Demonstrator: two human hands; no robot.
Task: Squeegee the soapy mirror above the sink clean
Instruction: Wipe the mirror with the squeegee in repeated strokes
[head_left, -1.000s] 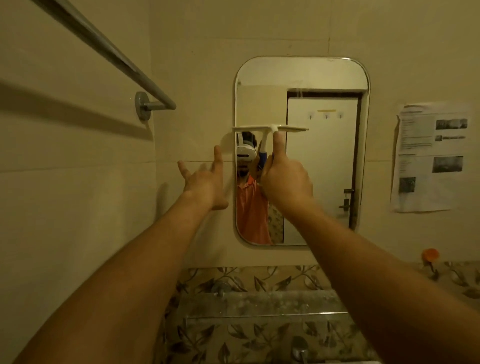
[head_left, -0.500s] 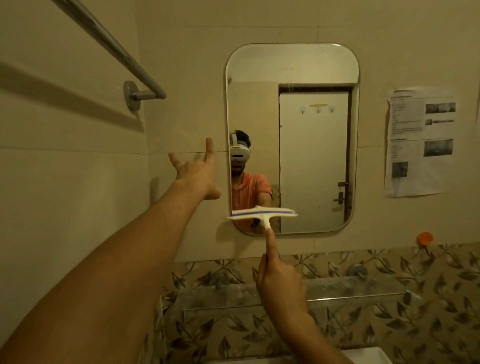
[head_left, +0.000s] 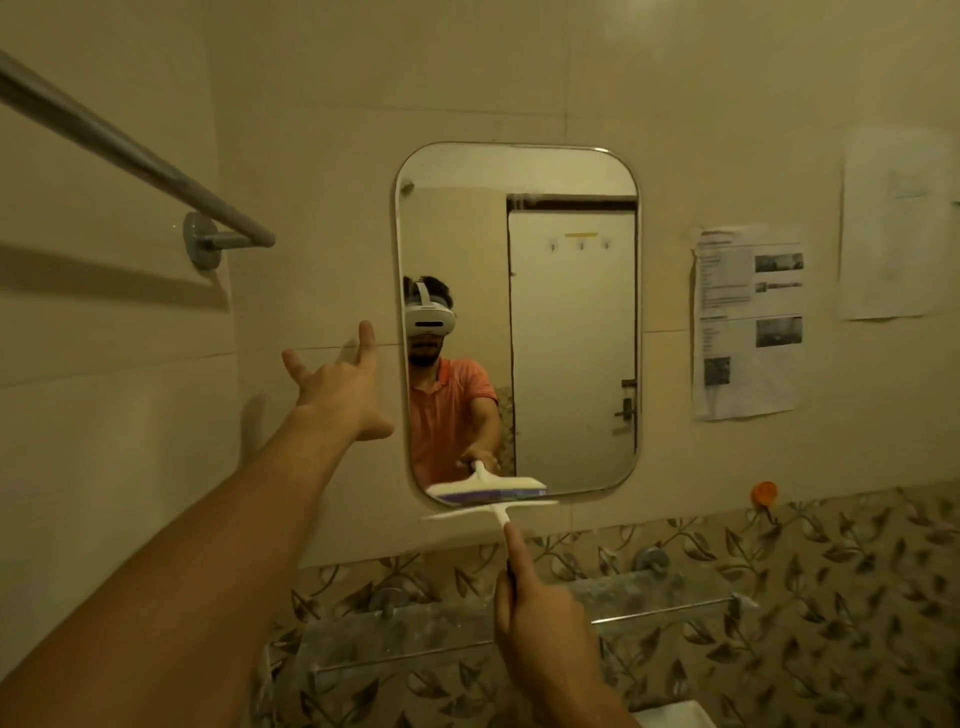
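Squeegee has dropped to the mirror bottom, just above the gripping right hand; left hand stays splayed wide.

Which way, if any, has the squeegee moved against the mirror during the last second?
Yes. The squeegee has moved down, from the upper half of the mirror to its bottom edge.

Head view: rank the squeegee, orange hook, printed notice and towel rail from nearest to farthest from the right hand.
1. The squeegee, held in the right hand, at the bottom edge of the mirror.
2. The orange hook, up and right on the wall.
3. The printed notice, higher, right of the mirror.
4. The towel rail, far upper left on the side wall.
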